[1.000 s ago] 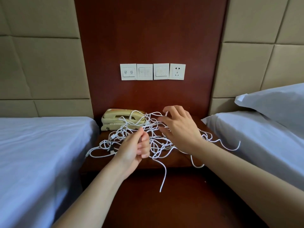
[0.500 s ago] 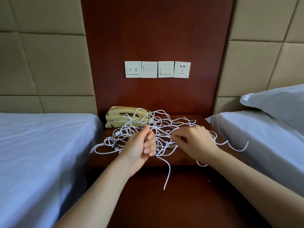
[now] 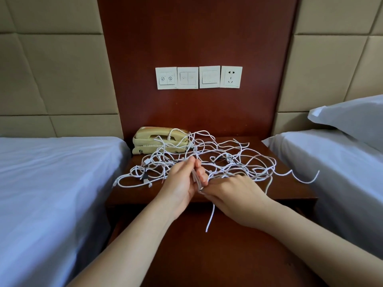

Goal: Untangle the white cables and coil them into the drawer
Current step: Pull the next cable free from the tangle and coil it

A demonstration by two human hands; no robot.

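To my far left lay the bed point(image 3: 51, 183) under its pale blue sheet, its edge right beside the dark wooden nightstand point(image 3: 290, 189). At the back left corner of the nightstand sat a beige telephone point(image 3: 157, 141), and several loops of the white cables point(image 3: 238, 162) were draped over it. The tangle spread from there across most of the nightstand top, with a few plug ends showing near its left edge.

My left hand point(image 3: 182, 183) hovered over the front of the nightstand, fingers curled closed around a small bunch of cable strands that ran up through my fist. My right hand point(image 3: 234, 193) was touching it from the right, fingers bent inward and pinching the same bunch just below my left fingers. From that pinch one loose end hung down past the front edge of the nightstand, dangling in front of the dark wood below.

Further right the loops thinned out, and a single wavy end reached over the right edge of the nightstand onto the second bed point(image 3: 342, 183). A pillow point(image 3: 352, 119) lay at the head of that bed. On the red-brown wall panel above the nightstand was a row of white switch plates point(image 3: 187, 77) with a socket point(image 3: 231, 77) at its right end.
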